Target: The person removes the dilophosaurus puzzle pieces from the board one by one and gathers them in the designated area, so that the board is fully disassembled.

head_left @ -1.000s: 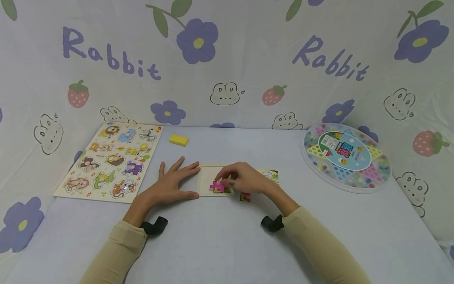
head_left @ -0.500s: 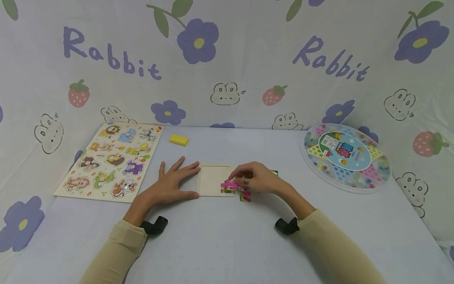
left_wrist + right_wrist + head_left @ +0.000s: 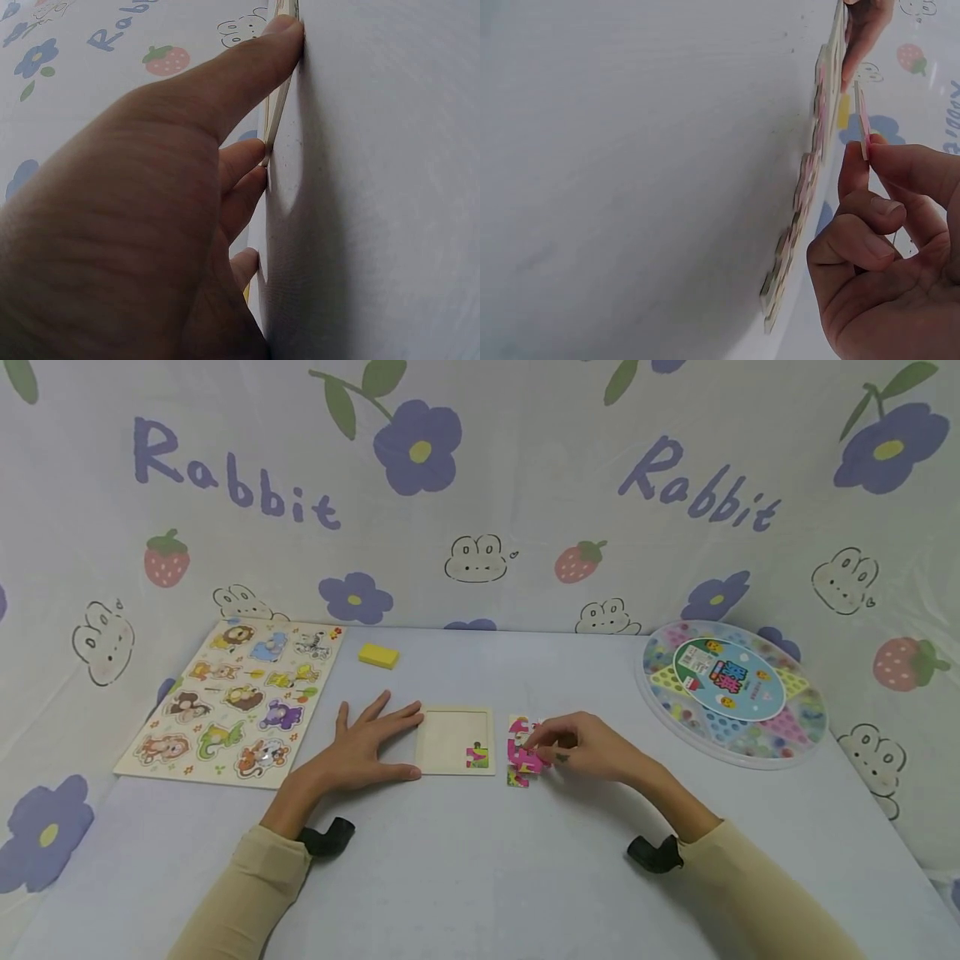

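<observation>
My left hand (image 3: pixel 358 752) lies with spread fingers at the left side of a shallow wooden puzzle tray (image 3: pixel 446 739); its thumb and fingertips touch the tray's edge. One green and pink jigsaw piece (image 3: pixel 477 756) sits in the tray's near right corner. My right hand (image 3: pixel 592 747) pinches a pink jigsaw piece (image 3: pixel 864 124) between thumb and fingertips. In the right wrist view this piece is held up, apart from the loose jigsaw pieces (image 3: pixel 802 187) on the table. The head view shows those pieces right of the tray, partly hidden by my right hand.
An animal puzzle board (image 3: pixel 247 693) lies at the left. Behind the tray is a yellow block (image 3: pixel 378 656). A round game box (image 3: pixel 731 689) with a clear rim lies at the far right. A printed cloth (image 3: pixel 510 485) hangs along the table's back edge.
My right hand has moved right with the pink jigsaw piece, from above the tray to above the loose pieces. The corner piece in the tray is uncovered now. My left hand has stayed put.
</observation>
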Motion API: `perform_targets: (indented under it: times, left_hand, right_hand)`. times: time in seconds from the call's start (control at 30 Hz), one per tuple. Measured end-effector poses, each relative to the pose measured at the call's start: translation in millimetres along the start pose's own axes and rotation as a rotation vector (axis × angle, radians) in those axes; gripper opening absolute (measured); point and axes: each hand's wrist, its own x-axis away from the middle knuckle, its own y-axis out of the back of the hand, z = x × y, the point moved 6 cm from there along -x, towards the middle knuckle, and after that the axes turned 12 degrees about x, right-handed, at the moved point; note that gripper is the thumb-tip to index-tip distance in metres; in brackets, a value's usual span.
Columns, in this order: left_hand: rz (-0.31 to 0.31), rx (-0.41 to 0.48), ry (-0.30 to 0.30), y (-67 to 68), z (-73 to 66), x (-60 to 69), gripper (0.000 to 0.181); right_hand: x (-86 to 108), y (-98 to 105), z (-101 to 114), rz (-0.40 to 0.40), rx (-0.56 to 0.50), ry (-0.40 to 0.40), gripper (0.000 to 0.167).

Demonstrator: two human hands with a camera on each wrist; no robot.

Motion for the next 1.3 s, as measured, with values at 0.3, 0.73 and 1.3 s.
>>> perform_targets:
  times: [0.3, 0.73, 1.3]
  left_hand:
    - [-0.004, -0.001, -0.005, 0.6, -0.4, 0.6, 0.088]
    - [0.001, -0.001, -0.019, -0.5, 1.1, 0.4, 0.088]
    - [0.002, 0.001, -0.011, -0.9, 1.8, 0.6, 0.088]
  right_hand:
    - [16.2, 0.2, -11.1, -0.003, 0.017, 0.0, 0.018]
    - [21.3, -4.6, -18.7, 0.011, 0.049, -0.009, 0.019]
    - [23.8, -3.0, -12.9, 0.027, 0.126, 0.04, 0.022]
